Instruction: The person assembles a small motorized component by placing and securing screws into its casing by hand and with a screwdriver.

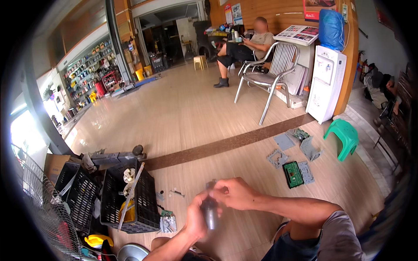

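My left hand (198, 215) is closed around a dark, roughly cylindrical object (210, 213) with a shiny grey lower end, held above the floor in front of me. Motion blur hides its exact kind. My right hand (237, 194) pinches at the object's upper end, thumb and fingers pressed together; whether it grips a separate small part does not show. On the floor to the right lie a green circuit board (294, 175) in a black frame, a grey metal plate (306, 172) and several other grey metal pieces.
Black plastic crates (150, 198) with assorted parts stand on the left, near a wire fan guard (41, 209). A green stool (342, 137), a metal chair (272, 71) and a white water dispenser (324, 85) are on the right. A person (259, 41) sits farther back.
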`<state>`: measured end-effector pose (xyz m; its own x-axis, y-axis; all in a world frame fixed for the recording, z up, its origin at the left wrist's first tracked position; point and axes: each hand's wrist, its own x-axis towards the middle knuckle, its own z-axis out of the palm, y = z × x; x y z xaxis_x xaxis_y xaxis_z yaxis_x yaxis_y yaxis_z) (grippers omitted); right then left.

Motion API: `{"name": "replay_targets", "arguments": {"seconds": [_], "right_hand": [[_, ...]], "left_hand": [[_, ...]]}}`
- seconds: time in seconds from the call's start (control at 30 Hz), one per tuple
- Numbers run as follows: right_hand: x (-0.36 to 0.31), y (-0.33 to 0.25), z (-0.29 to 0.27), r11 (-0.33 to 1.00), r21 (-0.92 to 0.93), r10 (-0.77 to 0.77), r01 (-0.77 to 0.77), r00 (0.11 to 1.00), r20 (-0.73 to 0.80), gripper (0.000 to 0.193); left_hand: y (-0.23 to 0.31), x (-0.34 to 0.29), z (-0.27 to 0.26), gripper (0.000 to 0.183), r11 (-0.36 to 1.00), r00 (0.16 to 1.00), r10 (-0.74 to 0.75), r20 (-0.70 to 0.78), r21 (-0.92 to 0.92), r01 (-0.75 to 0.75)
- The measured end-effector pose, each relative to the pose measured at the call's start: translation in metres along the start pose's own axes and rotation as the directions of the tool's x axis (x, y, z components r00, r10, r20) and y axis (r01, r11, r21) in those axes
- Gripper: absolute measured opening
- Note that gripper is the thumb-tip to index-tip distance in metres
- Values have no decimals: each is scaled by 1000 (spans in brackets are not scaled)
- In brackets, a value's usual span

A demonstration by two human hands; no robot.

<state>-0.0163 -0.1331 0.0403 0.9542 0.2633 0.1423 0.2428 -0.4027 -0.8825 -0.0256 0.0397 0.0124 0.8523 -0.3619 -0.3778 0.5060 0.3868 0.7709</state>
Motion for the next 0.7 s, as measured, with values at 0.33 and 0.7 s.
{"name": "replay_targets", "arguments": {"seconds": [0.33, 0.7], "right_hand": [[3, 8, 8, 992, 28, -120, 121, 993, -22, 20], [2, -2, 13, 936, 349, 46, -49, 999, 17, 21]], "left_hand": [[-3, 4, -9, 37, 999, 999, 31, 26, -7, -31], [4, -1, 4, 39, 983, 968, 181, 174, -9, -183]]}}
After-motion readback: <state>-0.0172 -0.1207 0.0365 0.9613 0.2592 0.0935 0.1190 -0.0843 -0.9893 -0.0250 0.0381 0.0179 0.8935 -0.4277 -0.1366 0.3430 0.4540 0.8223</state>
